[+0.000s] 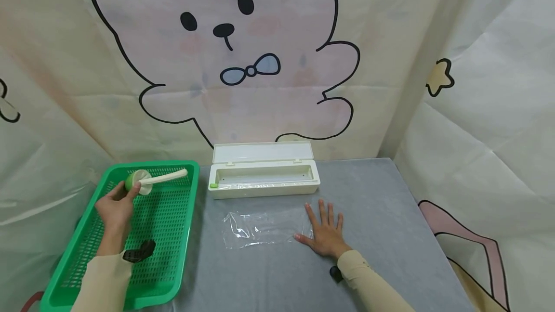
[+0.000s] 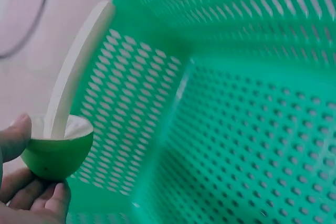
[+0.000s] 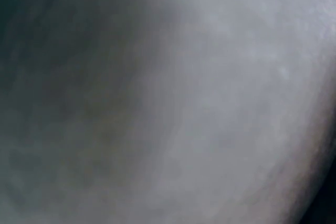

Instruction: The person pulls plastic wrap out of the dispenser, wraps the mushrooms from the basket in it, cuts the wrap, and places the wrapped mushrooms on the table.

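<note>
Over the green basket (image 1: 184, 235), my left hand (image 1: 116, 206) grips a ladle (image 1: 165, 177) by its bowl. The bowl is green outside and white inside, and the white handle points to the right in the head view. The left wrist view shows thumb and fingers round the green bowl (image 2: 58, 157), with the handle rising from it. My right hand (image 1: 325, 235) lies on the grey table with fingers straight and spread. Its thumb touches the right end of a clear plastic bag (image 1: 264, 228), which lies flat. The right wrist view is only a blur.
A white box (image 1: 264, 190) stands at the table's back edge, its lid (image 1: 262, 152) raised. It has a small green piece (image 1: 214, 185) at the left. Behind hangs a curtain (image 1: 399, 23) with a printed bear. The grey table (image 1: 381, 235) extends right of the basket.
</note>
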A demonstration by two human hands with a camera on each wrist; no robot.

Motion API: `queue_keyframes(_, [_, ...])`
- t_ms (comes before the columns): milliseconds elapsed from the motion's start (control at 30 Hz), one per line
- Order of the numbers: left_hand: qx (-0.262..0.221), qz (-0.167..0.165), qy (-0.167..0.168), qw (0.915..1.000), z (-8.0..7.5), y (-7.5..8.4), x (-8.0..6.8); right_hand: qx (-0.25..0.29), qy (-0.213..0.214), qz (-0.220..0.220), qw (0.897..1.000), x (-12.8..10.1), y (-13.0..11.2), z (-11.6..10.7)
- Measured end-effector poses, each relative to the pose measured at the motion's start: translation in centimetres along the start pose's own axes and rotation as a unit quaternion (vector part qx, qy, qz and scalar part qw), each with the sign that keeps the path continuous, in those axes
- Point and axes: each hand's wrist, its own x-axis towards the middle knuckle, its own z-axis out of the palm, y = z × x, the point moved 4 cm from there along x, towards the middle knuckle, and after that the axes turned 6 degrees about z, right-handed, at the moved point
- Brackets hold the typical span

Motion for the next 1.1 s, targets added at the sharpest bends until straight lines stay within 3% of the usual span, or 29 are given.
queue_keyframes(267, [-0.075, 0.01, 0.022, 0.9969, 0.3, 3.0, -2.9, 0.011, 0.003, 0.0, 1.0, 0.0, 0.0, -0.1])
queue_keyframes(467, [-0.102, 0.074, -0.007, 0.992, 2.2, 5.3, -5.8, 0.011, -0.021, 0.006, 1.0, -0.3, -0.2, -0.3])
queue_keyframes(600, [-0.089, 0.108, -0.037, 0.9894, 4.1, 6.2, -7.9, 0.01, -0.025, 0.004, 1.0, -0.2, -0.2, -0.4])
queue_keyframes(867, [-0.086, 0.133, -0.085, 0.9837, 8.4, 6.9, -11.6, 0.015, -0.024, 0.004, 1.0, -0.1, -0.2, -0.5])
queue_keyframes(1100, [-0.097, 0.131, -0.11, 0.9805, 12.4, 5.6, -14.1, 0.017, -0.017, -0.002, 1.0, -0.2, -0.1, -0.4])
